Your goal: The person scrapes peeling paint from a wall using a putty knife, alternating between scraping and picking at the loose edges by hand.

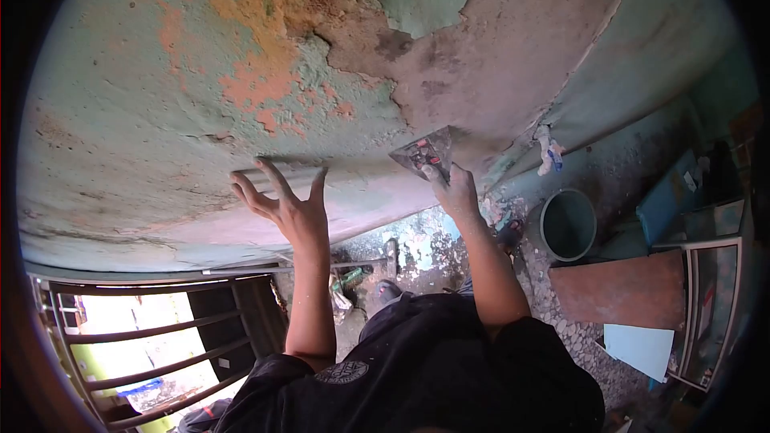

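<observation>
My right hand (455, 192) grips a scraper (425, 152) with a wide triangular blade. Its blade edge lies against or very close to the wall (481, 72), beside the border between peeling green paint and bare plaster. To the left, my left hand (290, 207) has its fingers spread, with the fingertips at the green painted surface and nothing in its grasp. Orange patches (249, 84) and flaking edges show higher up on the wall. The scraper's handle is mostly hidden by my fingers.
A grey bucket (568, 224) stands on the right, near a brown board (618, 289), a pale blue sheet (639, 350) and a metal-framed rack (710, 305). A barred window (160, 337) is at lower left. Paint chips litter the floor (421, 252). A whitish bundle (549, 152) hangs in the corner.
</observation>
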The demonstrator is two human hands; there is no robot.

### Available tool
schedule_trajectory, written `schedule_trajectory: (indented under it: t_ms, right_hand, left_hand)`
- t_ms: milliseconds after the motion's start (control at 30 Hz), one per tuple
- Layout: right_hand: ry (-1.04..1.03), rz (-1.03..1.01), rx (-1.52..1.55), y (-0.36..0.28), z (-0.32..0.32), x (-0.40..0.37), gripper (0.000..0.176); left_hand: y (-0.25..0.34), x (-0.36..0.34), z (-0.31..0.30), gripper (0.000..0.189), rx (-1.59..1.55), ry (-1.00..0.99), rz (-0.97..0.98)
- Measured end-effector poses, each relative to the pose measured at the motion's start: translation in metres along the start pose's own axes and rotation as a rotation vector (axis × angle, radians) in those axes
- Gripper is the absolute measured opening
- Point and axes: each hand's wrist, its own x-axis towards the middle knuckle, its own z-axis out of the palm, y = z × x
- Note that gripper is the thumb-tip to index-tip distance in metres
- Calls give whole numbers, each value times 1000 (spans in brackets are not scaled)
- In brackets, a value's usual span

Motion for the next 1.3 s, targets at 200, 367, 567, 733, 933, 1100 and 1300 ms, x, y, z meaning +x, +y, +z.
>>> schedule_trajectory:
  t_ms: [200,367,567,733,933,1100,1300]
  right_hand:
    - [-12,-35,1,-6,-4,8,49]
    - [27,8,-30,6,4,3,48]
    - [-67,57,-210,-4,-11,3,44]
    - [5,-103,-90,-3,-11,16,48]
    - [-1,-67,-128,2,-10,17,50]
    - [-11,-85,-97,3,-11,13,49]
    - [-40,-60,-119,6,-17,15,53]
  left_hand:
    - [-2,2,2,110,9,37,10]
    - [-1,5,-1,110,2,32,-3]
    - [3,2,-1,111,-5,24,8]
    - [1,6,0,107,-12,37,19]
    - [1,3,-1,102,-19,26,-20]
    - [2,3,2,108,1,22,-7]
    - [1,3,1,108,11,38,-9]
